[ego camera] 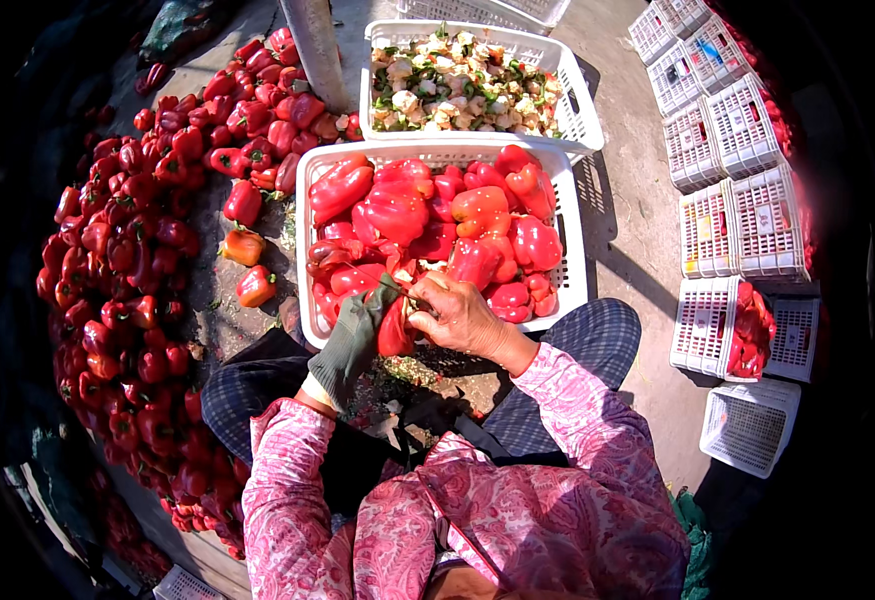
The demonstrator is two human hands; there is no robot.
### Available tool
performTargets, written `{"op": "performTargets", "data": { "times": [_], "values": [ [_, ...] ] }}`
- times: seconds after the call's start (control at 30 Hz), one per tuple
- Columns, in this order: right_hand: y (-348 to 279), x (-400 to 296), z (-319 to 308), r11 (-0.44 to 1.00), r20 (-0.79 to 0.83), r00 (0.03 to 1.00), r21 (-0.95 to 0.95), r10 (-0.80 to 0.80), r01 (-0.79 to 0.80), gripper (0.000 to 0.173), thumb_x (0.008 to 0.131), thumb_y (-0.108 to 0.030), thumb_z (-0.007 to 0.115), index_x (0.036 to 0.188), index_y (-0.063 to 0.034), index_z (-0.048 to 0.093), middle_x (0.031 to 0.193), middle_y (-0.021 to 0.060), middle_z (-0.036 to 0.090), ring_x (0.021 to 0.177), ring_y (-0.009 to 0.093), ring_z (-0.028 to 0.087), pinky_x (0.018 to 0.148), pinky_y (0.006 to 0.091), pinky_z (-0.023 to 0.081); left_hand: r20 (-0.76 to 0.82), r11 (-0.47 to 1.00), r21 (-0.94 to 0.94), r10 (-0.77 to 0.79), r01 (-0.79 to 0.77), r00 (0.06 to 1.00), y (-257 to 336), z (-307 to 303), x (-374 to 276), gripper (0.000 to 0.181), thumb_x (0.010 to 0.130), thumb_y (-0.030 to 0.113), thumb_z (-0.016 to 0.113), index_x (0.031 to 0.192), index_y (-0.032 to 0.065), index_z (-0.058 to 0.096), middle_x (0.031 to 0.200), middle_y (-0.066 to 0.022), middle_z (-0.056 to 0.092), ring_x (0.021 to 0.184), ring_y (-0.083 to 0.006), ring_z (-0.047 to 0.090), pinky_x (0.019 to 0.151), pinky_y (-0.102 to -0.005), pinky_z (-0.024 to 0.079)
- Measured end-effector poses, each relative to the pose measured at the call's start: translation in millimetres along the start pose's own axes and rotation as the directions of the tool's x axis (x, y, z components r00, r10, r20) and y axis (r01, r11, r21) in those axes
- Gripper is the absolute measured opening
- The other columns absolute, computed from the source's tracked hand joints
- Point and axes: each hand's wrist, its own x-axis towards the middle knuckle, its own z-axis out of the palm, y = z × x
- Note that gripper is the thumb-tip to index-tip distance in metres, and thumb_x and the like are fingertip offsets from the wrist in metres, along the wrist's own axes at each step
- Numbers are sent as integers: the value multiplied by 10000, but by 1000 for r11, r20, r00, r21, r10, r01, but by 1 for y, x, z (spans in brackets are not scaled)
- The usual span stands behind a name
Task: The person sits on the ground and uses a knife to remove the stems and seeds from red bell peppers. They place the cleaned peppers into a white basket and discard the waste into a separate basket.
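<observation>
My left hand (358, 334), in a grey-green knit glove, grips a red bell pepper (394, 330) over the near edge of a white plastic crate (578, 281). My bare right hand (452, 311) is closed right beside that pepper. Its fingers pinch a thin dark tool (421, 304), mostly hidden, so its exact kind is unclear. Large red bell peppers (396, 214) fill the crate just beyond both hands, one of them blotched orange. Pale flesh shows at the held pepper's upper end, between the hands.
A second white crate (587, 124) behind holds pepper cores and green stems (452, 90). Beside it stands a metal post (317, 52). Whole red peppers (137, 255) are heaped along the left. Stacked white crates (707, 225) line the right, with an empty crate (752, 427) nearer.
</observation>
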Motion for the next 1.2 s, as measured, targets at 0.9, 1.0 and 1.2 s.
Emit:
{"op": "performTargets", "data": {
  "times": [0.9, 1.0, 1.2],
  "values": [
    [64, 46, -138, 467, -259, 695, 875, 671, -125, 391, 892, -171, 637, 1238, -33, 517, 999, 148, 674, 471, 61, 499, 435, 204, 440, -341, 845, -534, -243, 26, 908, 46, 3, 73, 529, 813, 129, 636, 1314, 37, 491, 1195, -190, 588, 1060, -335, 588, 927, -366, 457],
    [74, 6, -120, 384, -158, 650, 896, 743, -222, 283, 875, -158, 652, 1116, -25, 586, 897, 129, 687, 454, 63, 489, 406, 207, 432, -289, 932, 358, 161, -49, 944, 44, 14, 101, 707, 768, 266, 685, 1382, 61, 401, 1351, -219, 457, 1240, -358, 454, 1009, -428, 388],
    [66, -22, -102, 424, -102, 636, 823, 765, -378, 270, 869, -175, 666, 1078, -20, 595, 820, 99, 675, 461, 67, 492, 423, 221, 430, -51, 908, 417, -15, 35, 999, 32, 22, 99, 688, 804, 364, 636, 1368, 45, 403, 1379, -226, 425, 1283, -379, 408, 1024, -441, 385]
  ]
}}
